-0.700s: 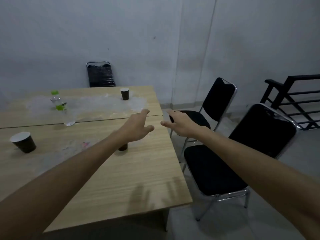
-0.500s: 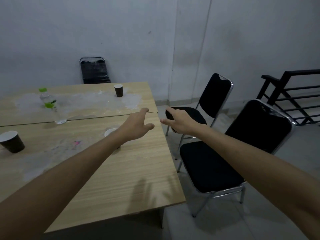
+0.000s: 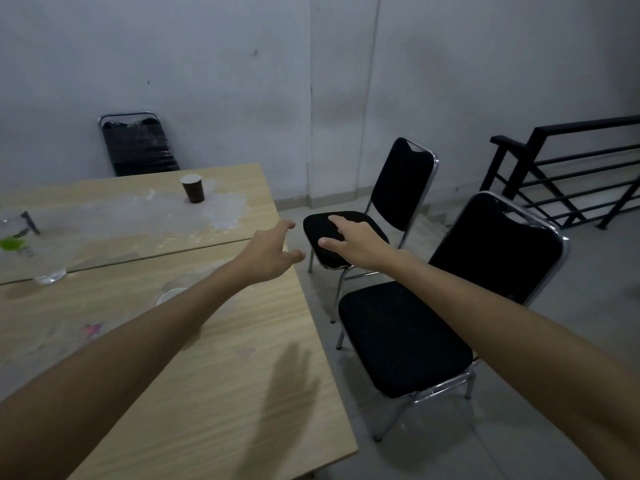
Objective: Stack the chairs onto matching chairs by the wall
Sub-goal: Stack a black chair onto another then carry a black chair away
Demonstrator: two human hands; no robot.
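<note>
Both arms reach forward over the desk [image 3: 214, 368] corner. The left hand [image 3: 268, 254] and right hand [image 3: 353, 240] have fingers spread, each grip empty. Two loose chairs stand beside the desk: the near chair [image 3: 433, 317] and the far chair [image 3: 374, 216]. A stack of chairs [image 3: 138, 147] waits against the wall, likely the destination.

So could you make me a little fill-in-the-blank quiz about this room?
1. Both hands, left hand and right hand, are empty and ____.
2. The near chair and far chair have ____ seats.
3. The paper cup stands on the wooden ____.
4. The chair stack stands against the ____.

Missing words: open; black; table; wall
</note>
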